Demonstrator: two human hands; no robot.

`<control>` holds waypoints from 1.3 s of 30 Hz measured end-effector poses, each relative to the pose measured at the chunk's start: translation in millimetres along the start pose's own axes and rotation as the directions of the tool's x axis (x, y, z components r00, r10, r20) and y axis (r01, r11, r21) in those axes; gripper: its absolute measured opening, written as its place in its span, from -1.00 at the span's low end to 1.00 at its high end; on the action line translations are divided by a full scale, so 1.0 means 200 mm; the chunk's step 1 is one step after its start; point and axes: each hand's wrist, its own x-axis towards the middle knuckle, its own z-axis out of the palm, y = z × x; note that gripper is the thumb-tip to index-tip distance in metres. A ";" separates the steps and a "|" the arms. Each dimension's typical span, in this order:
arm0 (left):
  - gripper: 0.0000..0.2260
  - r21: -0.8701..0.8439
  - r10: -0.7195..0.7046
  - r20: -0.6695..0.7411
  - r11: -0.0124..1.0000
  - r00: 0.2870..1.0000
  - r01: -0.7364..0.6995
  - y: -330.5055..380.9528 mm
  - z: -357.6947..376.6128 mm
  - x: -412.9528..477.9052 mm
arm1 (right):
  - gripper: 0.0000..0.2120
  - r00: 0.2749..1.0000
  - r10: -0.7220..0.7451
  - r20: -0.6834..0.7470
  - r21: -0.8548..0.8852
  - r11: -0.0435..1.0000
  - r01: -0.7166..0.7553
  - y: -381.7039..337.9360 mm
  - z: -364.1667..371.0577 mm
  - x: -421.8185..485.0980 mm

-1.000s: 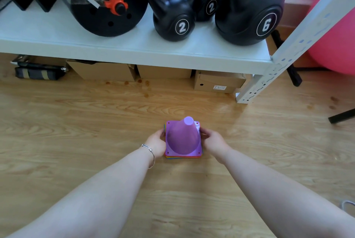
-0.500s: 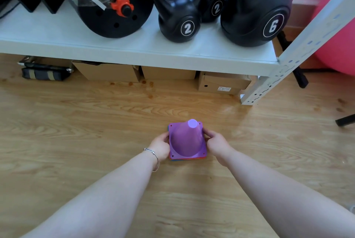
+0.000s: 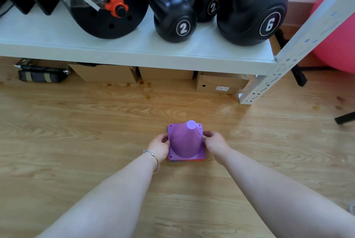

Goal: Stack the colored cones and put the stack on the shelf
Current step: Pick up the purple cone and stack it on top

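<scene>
A stack of cones (image 3: 185,142) with a purple cone on top stands on the wooden floor; red and blue base edges show under the purple base. My left hand (image 3: 159,146) grips the left side of the stack's base. My right hand (image 3: 215,143) grips its right side. Whether the stack touches the floor I cannot tell. The white shelf (image 3: 134,53) runs across the top of the view, beyond the stack.
On the shelf stand a black weight plate (image 3: 103,7) with an orange collar and black kettlebells (image 3: 172,18) marked 2 and 6 (image 3: 251,13). Cardboard boxes (image 3: 221,82) lie under the shelf. A white shelf post (image 3: 269,82) and a pink ball (image 3: 338,32) are at right.
Both hands have closed in on the sides of the stack's base. The stack stays between them in much the same place.
</scene>
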 end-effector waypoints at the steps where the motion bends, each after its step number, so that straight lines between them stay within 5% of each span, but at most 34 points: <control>1: -0.67 0.015 0.005 0.004 1.000 1.000 -0.005 0.00 0.00 0.00 | -0.71 1.000 0.004 0.006 0.010 1.000 -0.004 0.01 0.00 0.01; 18: -0.70 -0.106 -0.008 -0.018 0.994 1.000 0.006 0.01 0.03 -0.04 | -0.67 0.999 0.002 0.038 0.219 0.976 -0.010 0.02 -0.01 -0.04; 27: -0.65 -0.195 0.010 0.003 0.981 1.000 -0.009 0.12 0.04 -0.13 | -0.63 0.990 -0.078 -0.116 0.231 0.967 0.104 -0.16 -0.04 -0.14; 39: -0.69 -0.175 0.061 0.047 0.983 0.997 -0.052 0.71 -0.25 -0.90 | -0.72 0.990 -0.072 -0.124 0.397 0.911 0.116 -0.55 -0.21 -1.08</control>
